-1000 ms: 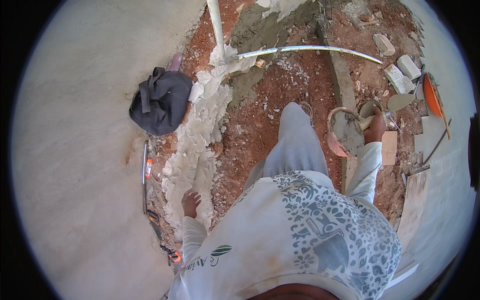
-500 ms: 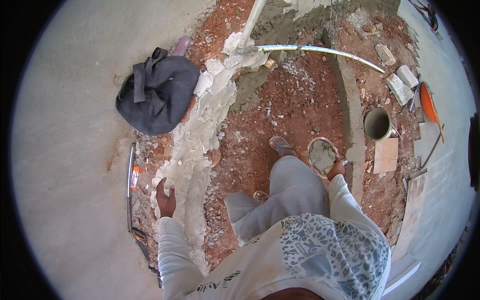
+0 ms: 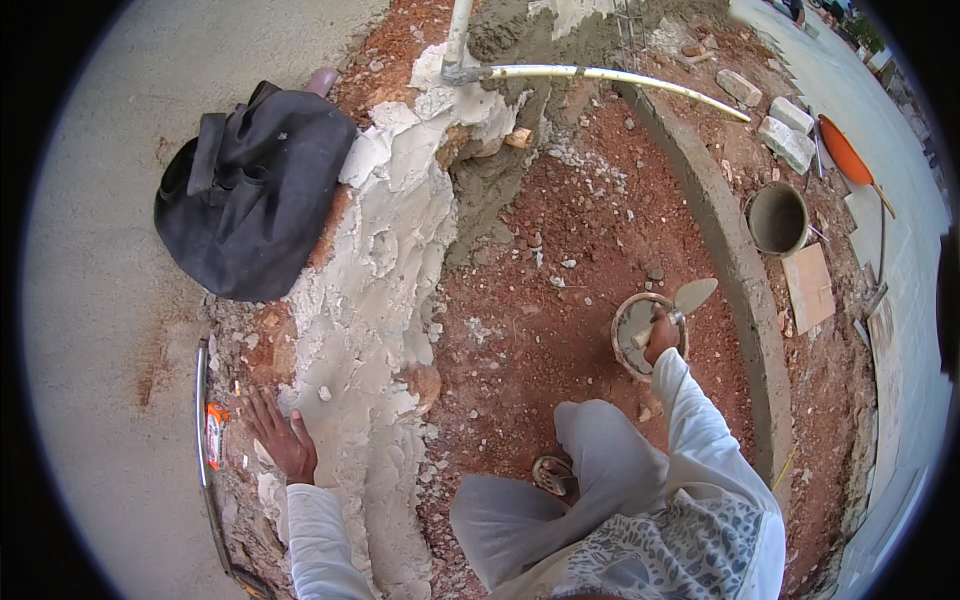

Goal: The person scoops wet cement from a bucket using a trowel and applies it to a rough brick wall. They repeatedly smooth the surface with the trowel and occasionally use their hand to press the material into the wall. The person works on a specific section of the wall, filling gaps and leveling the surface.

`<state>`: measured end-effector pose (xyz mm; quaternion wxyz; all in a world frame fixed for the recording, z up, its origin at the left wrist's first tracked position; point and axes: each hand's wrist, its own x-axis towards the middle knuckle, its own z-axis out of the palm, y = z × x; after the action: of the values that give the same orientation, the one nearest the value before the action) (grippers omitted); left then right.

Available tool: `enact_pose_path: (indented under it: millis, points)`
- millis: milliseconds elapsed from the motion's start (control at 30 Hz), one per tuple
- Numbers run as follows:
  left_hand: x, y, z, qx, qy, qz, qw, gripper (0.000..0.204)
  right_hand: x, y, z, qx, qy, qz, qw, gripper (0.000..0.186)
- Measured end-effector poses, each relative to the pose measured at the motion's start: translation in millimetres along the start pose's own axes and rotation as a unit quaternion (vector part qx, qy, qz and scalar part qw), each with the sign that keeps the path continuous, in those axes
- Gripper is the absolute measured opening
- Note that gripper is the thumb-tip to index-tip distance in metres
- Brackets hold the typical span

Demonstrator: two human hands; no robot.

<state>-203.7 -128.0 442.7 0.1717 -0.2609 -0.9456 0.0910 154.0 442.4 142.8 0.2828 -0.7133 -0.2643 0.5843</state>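
Observation:
My right hand point(image 3: 660, 337) is closed round the handle of a trowel point(image 3: 695, 294), its leaf-shaped blade pointing away to the right. Beneath that hand stands a round bucket point(image 3: 617, 338) with grey mortar point(image 3: 636, 317) in it. My left hand point(image 3: 282, 436) is empty, fingers spread, palm down at the outer side of the rough pale mortar strip point(image 3: 370, 330). Whether its palm touches the ground is unclear.
A dark cloth bag point(image 3: 270, 190) lies beyond my left hand, and a metal bar point(image 3: 202, 420) beside an orange-white packet point(image 3: 215, 435). A white pipe point(image 3: 620, 76) crosses ahead. Right of a low concrete edge point(image 3: 735, 260) stand another bucket point(image 3: 777, 220), blocks point(image 3: 787, 145) and an orange pan point(image 3: 843, 150).
My left hand has lowered, moved left and spread its fingers. My right hand now has the trowel raised, its blade showing past the bucket. The view has shifted and I am lower.

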Motion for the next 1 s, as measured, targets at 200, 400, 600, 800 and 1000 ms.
enact_pose_path:
  millis: [200,400,600,800,1000]
  points:
    - [-5,6,37,0.124,0.133,-0.030,0.983,0.065,20,39,68,-0.118,-0.126,-0.242,0.955,0.039]
    - [-4,15,43,0.143,0.171,-0.054,0.973,0.066,28,78,70,-0.462,-0.143,-0.375,0.791,0.048]
    - [-4,8,28,0.132,0.165,-0.048,0.976,0.066,-1,-17,-46,-0.446,-0.237,-0.250,0.826,0.035]
    - [3,-38,63,0.147,0.154,0.082,0.973,0.063,66,-63,-192,-0.615,-0.198,-0.403,0.648,0.051]
    - [13,-55,55,0.146,0.157,0.127,0.968,0.062,25,-49,-171,-0.745,-0.044,-0.314,0.588,0.032]
